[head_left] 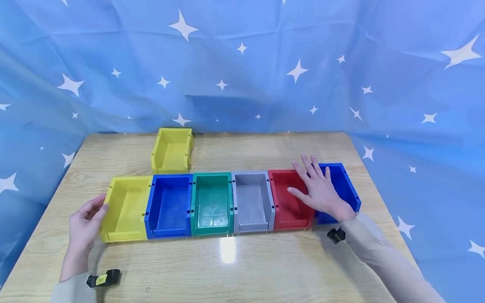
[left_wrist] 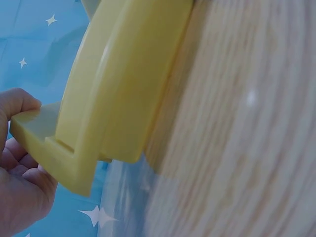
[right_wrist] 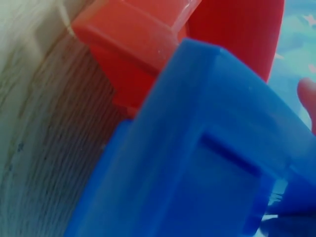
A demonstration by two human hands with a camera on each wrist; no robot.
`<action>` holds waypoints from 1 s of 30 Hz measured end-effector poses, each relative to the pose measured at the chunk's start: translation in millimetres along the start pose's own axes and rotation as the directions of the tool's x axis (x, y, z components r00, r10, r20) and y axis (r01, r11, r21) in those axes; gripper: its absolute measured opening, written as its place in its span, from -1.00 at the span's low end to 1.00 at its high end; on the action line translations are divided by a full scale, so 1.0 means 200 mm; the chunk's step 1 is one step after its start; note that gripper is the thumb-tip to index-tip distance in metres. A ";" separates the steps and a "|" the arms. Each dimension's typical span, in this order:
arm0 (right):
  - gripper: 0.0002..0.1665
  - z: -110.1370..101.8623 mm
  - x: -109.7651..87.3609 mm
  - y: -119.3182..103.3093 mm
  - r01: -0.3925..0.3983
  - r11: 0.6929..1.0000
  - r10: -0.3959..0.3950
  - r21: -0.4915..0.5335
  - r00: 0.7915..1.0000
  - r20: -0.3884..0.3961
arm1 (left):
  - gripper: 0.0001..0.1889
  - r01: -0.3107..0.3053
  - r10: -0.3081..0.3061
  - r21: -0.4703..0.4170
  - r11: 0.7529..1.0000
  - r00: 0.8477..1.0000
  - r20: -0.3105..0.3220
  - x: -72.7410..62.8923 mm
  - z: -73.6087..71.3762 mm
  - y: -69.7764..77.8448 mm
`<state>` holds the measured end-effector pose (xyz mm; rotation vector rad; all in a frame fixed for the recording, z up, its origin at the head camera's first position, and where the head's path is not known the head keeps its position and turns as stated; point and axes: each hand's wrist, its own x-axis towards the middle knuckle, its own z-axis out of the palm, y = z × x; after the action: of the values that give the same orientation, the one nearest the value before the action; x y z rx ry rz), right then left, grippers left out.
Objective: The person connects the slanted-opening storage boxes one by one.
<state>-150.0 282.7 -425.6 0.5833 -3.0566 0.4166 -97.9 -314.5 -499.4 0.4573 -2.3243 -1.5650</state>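
Observation:
A row of open-fronted plastic bins runs across the table: a yellow bin, a blue bin, a green bin, a grey bin, a red bin and a second blue bin at the right end. My left hand pinches the outer side wall of the yellow bin between thumb and fingers; the left wrist view shows this grip on the yellow wall. Over the boundary of the red and right-end blue bins lies my right hand, fingers spread. In the right wrist view, the blue bin overlaps the red one.
Behind the row, a smaller yellow bin stands near the table's back edge. The wood-grain table extends in front of the bins. A blue curtain with white stars hangs along the back and sides.

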 end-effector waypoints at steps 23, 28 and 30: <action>0.02 0.03 0.00 0.01 -0.006 1.000 0.006 -0.001 1.000 -0.019 | -0.69 0.039 -0.040 -0.020 0.999 0.999 -0.020 -0.05 0.01 0.14; 0.03 0.03 0.00 0.00 -0.010 1.000 0.010 -0.007 1.000 -0.021 | -0.67 0.031 -0.031 -0.044 0.999 0.999 -0.007 -0.01 0.00 0.04; 0.04 0.03 0.00 0.00 -0.011 1.000 0.011 -0.009 1.000 -0.022 | -0.66 0.018 -0.018 -0.036 0.999 1.000 -0.010 0.01 0.00 -0.02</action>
<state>-149.6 282.2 -430.9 0.5575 -3.0405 0.4065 -98.7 -316.3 -503.3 0.4783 -2.2868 -1.6054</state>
